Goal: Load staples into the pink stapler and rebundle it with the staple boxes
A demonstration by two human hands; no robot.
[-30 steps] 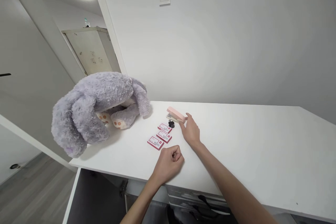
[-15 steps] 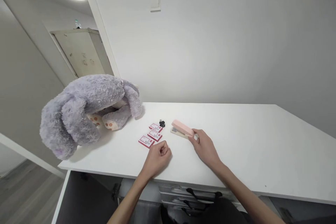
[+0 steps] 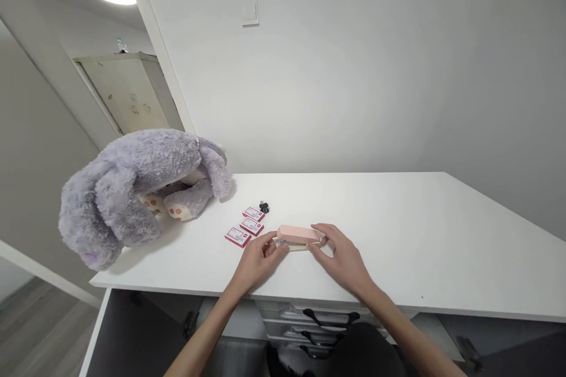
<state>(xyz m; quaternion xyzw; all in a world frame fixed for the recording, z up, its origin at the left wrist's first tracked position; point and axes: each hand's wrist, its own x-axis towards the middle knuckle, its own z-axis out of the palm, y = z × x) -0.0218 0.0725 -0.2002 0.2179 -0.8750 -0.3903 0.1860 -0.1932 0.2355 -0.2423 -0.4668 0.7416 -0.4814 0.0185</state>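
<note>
A pink and cream stapler [image 3: 298,234] lies crosswise near the front of the white tabletop, between my two hands. My right hand [image 3: 339,256] grips its right end, thumb at the front and fingers behind. At the left end, my left hand [image 3: 260,258] has its thumb and forefinger closed on the stapler's tip. Just left of that hand, red and white small boxes [image 3: 238,236] form a slanting row of three. A small black object [image 3: 264,207] rests behind them; its kind is too small to tell.
A large lilac plush toy [image 3: 145,159] sits on the left of the white tabletop [image 3: 420,235]. Below the front edge are drawers with black handles [image 3: 329,319] and a cabinet door [image 3: 145,330] standing open. A wall with a switch [image 3: 250,14] rises behind.
My right hand has drawn the stapler toward me from beside the black object. My left hand has gone from a loose fist to holding the stapler's left end. The view has shifted right.
</note>
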